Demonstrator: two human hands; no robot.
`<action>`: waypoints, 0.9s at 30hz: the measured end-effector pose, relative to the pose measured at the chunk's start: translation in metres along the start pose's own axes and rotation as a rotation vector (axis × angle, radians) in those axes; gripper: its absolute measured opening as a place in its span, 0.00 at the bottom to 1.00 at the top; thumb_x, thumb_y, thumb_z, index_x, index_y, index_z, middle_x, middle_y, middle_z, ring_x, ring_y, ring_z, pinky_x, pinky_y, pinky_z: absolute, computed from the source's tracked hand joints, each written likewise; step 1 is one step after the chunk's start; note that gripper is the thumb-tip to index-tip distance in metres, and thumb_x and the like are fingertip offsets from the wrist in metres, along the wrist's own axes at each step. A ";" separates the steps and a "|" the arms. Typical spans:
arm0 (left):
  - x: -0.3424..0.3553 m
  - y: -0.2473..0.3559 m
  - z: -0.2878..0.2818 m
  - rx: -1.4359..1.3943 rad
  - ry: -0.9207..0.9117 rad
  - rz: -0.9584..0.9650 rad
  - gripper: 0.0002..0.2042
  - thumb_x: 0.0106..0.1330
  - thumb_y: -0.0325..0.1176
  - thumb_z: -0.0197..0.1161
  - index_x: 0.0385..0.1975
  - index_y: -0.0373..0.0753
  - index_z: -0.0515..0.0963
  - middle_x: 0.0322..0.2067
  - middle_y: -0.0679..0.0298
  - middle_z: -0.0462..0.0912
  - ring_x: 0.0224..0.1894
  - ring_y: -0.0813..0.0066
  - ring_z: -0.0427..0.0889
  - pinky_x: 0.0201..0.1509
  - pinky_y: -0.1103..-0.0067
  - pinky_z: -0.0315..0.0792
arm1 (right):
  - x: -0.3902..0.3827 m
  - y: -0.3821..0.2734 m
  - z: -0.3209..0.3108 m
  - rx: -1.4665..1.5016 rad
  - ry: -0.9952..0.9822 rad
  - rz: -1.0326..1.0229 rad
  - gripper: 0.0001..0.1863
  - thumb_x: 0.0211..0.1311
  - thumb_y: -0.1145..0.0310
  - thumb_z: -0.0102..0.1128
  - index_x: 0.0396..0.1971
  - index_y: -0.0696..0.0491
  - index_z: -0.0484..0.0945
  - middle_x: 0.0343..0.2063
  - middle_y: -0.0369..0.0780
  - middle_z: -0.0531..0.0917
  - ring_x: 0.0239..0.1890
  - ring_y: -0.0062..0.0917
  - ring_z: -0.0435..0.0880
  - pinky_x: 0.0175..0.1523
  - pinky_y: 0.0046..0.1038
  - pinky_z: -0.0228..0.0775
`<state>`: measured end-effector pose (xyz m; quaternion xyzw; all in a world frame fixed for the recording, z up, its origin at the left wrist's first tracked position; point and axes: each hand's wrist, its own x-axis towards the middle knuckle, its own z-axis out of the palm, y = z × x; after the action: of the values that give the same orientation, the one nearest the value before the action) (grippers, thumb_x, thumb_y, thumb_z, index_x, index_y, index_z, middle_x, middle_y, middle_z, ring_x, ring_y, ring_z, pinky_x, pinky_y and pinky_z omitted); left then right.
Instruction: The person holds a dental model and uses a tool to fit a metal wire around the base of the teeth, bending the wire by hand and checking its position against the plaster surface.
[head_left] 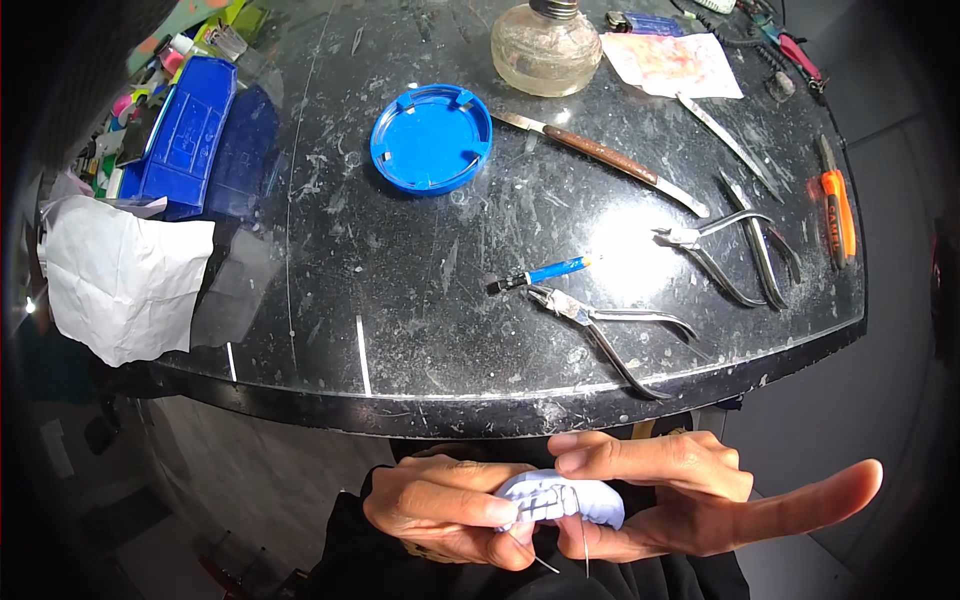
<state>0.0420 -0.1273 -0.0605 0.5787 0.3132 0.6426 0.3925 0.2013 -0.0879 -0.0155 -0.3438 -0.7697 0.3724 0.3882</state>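
Below the table's near edge I hold a pale blue-white dental cast (pixel 548 503) with dark pencil lines drawn on its teeth. My left hand (pixel 440 502) grips its left end, fingers on top and thumb underneath. On the other side my right hand (pixel 690 492) has fingers on its top and the thumb below, while one finger sticks out to the right. Thin metal wire (pixel 587 556) hangs down by the cast, with a second end slanting beside the left thumb. How the wire sits against the cast is partly hidden by my fingers.
On the black table lie pliers (pixel 570 308), more pliers (pixel 685 236), a short blue marking tool (pixel 555 271), a wooden-handled knife (pixel 600 151) and an orange-handled cutter (pixel 834 195). Behind are a blue round dish (pixel 430 140) and glass burner (pixel 545 62). Left: blue bin (pixel 190 130), white paper (pixel 120 275).
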 end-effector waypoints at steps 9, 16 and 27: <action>0.000 -0.002 -0.002 -0.004 0.005 0.015 0.15 0.48 0.18 0.65 0.36 0.28 0.73 0.28 0.48 0.80 0.25 0.78 0.77 0.25 0.85 0.72 | -0.004 0.018 0.015 0.002 0.231 -0.283 0.54 0.39 0.73 0.74 0.55 0.74 0.38 0.22 0.44 0.81 0.19 0.27 0.83 0.17 0.16 0.76; 0.001 0.000 0.001 -0.017 0.022 -0.008 0.14 0.48 0.17 0.64 0.36 0.28 0.73 0.26 0.50 0.81 0.22 0.82 0.76 0.23 0.87 0.72 | 0.000 0.012 0.016 0.027 0.357 -0.298 0.56 0.39 0.77 0.72 0.57 0.73 0.33 0.22 0.46 0.81 0.18 0.30 0.83 0.20 0.22 0.79; 0.000 0.003 0.006 -0.019 0.195 -0.145 0.10 0.47 0.17 0.65 0.30 0.29 0.76 0.23 0.51 0.82 0.20 0.85 0.77 0.21 0.89 0.71 | 0.000 0.016 0.008 0.141 0.052 -0.078 0.34 0.39 0.85 0.67 0.46 0.73 0.55 0.22 0.46 0.82 0.21 0.26 0.83 0.23 0.21 0.79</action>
<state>0.0473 -0.1295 -0.0573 0.4856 0.3850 0.6687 0.4109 0.1980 -0.0826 -0.0324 -0.2950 -0.7441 0.4012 0.4454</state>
